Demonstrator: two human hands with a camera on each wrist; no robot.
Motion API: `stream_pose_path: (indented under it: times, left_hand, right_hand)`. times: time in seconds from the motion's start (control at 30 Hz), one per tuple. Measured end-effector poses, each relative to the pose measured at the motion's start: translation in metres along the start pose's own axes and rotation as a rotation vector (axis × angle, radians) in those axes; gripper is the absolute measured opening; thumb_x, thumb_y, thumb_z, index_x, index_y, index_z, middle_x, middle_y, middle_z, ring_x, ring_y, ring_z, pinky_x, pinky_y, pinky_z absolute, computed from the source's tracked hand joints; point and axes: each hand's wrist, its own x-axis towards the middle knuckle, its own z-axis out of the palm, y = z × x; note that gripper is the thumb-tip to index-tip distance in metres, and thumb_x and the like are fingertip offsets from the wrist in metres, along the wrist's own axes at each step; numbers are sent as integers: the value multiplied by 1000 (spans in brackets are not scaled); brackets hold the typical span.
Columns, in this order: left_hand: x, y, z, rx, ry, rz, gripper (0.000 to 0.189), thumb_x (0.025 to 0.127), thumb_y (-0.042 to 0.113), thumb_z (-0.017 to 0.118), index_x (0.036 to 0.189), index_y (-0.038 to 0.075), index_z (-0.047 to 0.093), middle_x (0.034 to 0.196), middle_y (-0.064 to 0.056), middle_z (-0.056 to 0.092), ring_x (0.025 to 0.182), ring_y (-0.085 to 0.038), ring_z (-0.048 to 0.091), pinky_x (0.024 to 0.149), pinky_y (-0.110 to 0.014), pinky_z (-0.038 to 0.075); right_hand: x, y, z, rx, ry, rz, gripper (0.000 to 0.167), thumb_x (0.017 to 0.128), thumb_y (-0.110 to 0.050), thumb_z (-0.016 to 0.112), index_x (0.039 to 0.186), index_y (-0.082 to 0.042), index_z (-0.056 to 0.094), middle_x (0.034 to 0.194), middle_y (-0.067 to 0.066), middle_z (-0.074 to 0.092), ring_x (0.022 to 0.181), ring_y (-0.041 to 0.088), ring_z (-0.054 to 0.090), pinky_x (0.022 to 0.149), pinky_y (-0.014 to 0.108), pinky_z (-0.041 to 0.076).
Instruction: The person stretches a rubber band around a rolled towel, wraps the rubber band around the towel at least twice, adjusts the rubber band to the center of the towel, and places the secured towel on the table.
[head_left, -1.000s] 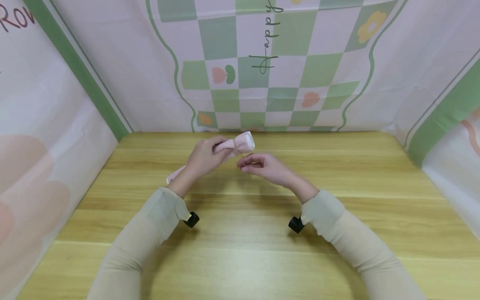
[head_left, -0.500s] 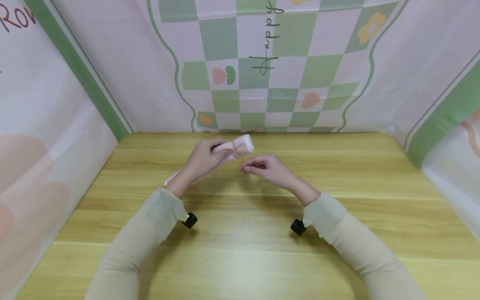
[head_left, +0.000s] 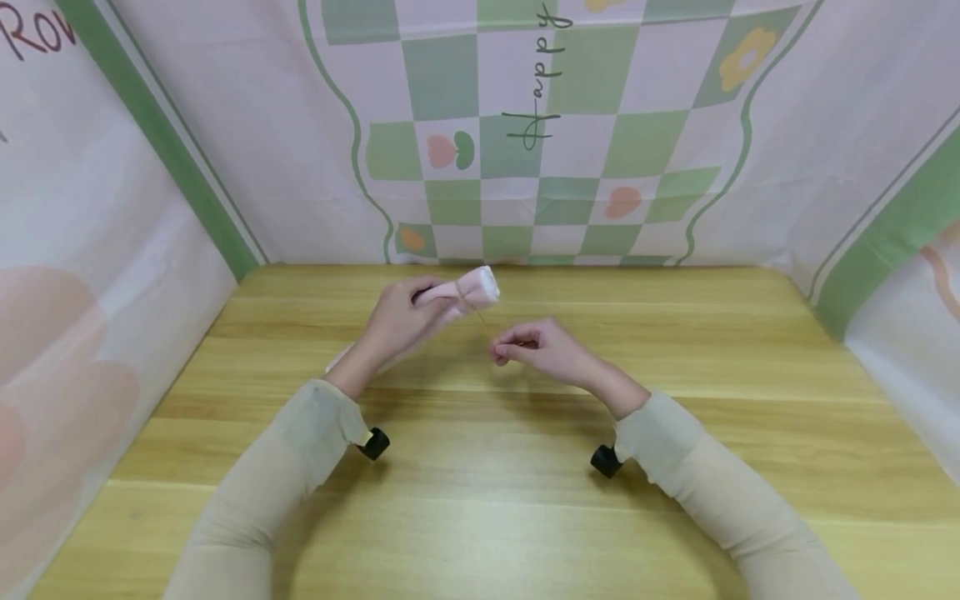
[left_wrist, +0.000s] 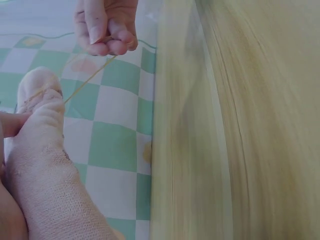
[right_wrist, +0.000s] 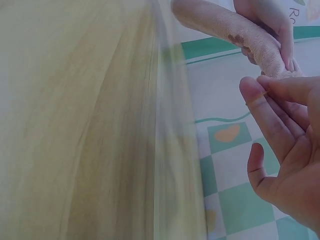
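My left hand (head_left: 397,321) grips a rolled pale pink towel (head_left: 478,289) whose white-edged end points up and to the right. Near that end a thin tan rubber band (head_left: 477,315) circles the roll and cinches it. One strand of the band runs taut to my right hand (head_left: 551,350), where thumb and forefinger pinch it. In the left wrist view the stretched strand slants from the towel's neck up to the right fingertips. Dark patches mark the towel (right_wrist: 235,37) in the right wrist view. The towel's other end sticks out behind my left wrist, partly hidden.
Both hands are over a wooden table (head_left: 480,500). A cloth backdrop (head_left: 506,200) with green checks stands along its far edge, and more cloth walls rise at both sides. Black wrist cameras (head_left: 606,461) hang under both sleeve cuffs.
My right hand has drawn away to the right and nearer to me, and the strand has grown longer and tighter. My left hand and the towel have shifted slightly left.
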Motion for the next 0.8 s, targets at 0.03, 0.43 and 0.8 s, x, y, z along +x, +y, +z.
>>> stream_pose_path:
  times: [0.03,0.43,0.8]
  left_hand:
    - [0,0,0,-2,5,-1,28,99,24,70,118,3,73,111,-12,73,95,-25,65,84,-42,52]
    - [-3,5,-4,-75,22,-41,25,98,22,70,116,4,73,106,-10,72,88,-23,61,76,-36,50]
    - [2,2,-6,-83,7,-48,21,99,20,69,112,4,74,104,-10,72,88,-24,61,76,-37,49]
  right_hand:
    - [-1,1,0,-3,0,-2,22,104,-5,59,114,12,70,105,20,74,97,25,72,94,45,54]
    - [-11,4,1,-18,1,8,20,104,-6,60,110,7,73,101,15,75,94,23,72,93,48,55]
    - [-14,2,-3,-47,-32,20,21,104,-7,59,111,7,73,102,16,75,95,22,72,92,49,55]
